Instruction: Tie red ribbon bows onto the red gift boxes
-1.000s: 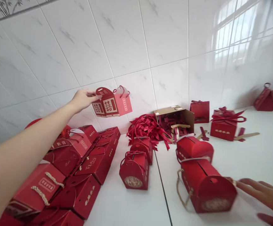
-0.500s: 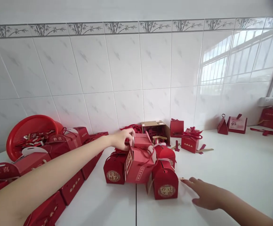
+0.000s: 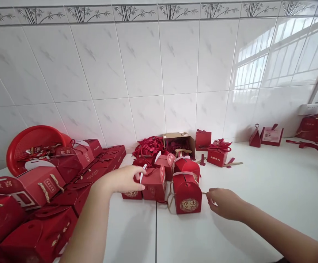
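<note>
My left hand (image 3: 127, 179) is at the left end of a pinkish-red gift box (image 3: 154, 187), thumb against its side and fingers at the upright end flap. The box stands on the white table, partly in front of a darker red box (image 3: 132, 194). My right hand (image 3: 224, 202) pinches the twisted rope handle (image 3: 204, 193) on the right side of a red gift box (image 3: 188, 199) with a round gold emblem. That box stands upright, with more rope hanging at its left. Behind are another pinkish box (image 3: 165, 163) and a bright red one (image 3: 186, 167).
Rows of red gift boxes (image 3: 40, 230) fill the left side, before a red plastic basket (image 3: 35, 130). Dark red ribbons (image 3: 150, 147) and a cardboard carton (image 3: 179, 135) lie against the tiled wall. A ribbon-tied box (image 3: 216, 157) and small red bags (image 3: 272, 135) stand farther right.
The pinkish box has come down upright, a little to the left, with my left hand at its end. My right hand has moved in closer and closed on the rope. The view has tipped downward.
</note>
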Action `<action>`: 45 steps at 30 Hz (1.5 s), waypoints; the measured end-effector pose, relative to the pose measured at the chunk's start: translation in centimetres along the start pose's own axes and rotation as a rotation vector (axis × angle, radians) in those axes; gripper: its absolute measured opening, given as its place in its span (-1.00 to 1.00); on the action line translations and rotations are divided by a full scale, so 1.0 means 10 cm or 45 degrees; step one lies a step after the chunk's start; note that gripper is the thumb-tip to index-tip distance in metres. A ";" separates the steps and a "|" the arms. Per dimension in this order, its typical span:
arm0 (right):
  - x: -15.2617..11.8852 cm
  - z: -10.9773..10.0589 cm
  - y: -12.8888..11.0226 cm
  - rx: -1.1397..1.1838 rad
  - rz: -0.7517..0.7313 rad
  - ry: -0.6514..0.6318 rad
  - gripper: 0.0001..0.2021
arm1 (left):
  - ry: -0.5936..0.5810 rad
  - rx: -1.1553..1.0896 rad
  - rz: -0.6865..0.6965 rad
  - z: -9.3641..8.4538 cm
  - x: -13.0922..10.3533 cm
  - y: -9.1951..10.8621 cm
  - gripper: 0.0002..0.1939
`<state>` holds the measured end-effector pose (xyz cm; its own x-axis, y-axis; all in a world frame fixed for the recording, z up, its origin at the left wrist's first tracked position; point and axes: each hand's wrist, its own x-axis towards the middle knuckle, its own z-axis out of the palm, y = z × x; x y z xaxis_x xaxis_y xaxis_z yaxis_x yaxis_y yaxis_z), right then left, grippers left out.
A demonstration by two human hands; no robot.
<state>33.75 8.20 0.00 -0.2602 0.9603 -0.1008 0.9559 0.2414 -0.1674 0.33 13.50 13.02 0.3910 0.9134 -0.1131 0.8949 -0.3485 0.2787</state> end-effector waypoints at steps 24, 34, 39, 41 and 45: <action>0.03 0.18 0.17 0.290 -0.002 -0.131 -0.73 | 0.228 -0.434 -0.315 0.68 1.11 -0.54 -0.13; 0.00 0.18 0.20 0.298 0.050 -0.203 -0.69 | 0.522 -0.307 -0.428 0.71 1.34 -1.22 -0.61; 0.00 0.22 0.22 0.320 0.062 -0.195 -0.68 | 0.518 -0.194 -0.295 1.18 1.53 -1.22 -0.70; 0.01 0.23 0.23 0.329 0.060 -0.194 -0.67 | 0.482 -0.160 -0.260 1.28 1.58 -1.22 -0.68; 0.00 0.21 0.21 0.330 0.059 -0.176 -0.66 | 0.445 -0.140 -0.124 1.30 1.66 -1.25 -0.66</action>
<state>35.47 8.45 -2.46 -0.2503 0.9370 -0.2436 0.9051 0.1371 -0.4025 -1.54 30.32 -4.77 0.1911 0.9644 0.1831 0.8883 -0.2492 0.3858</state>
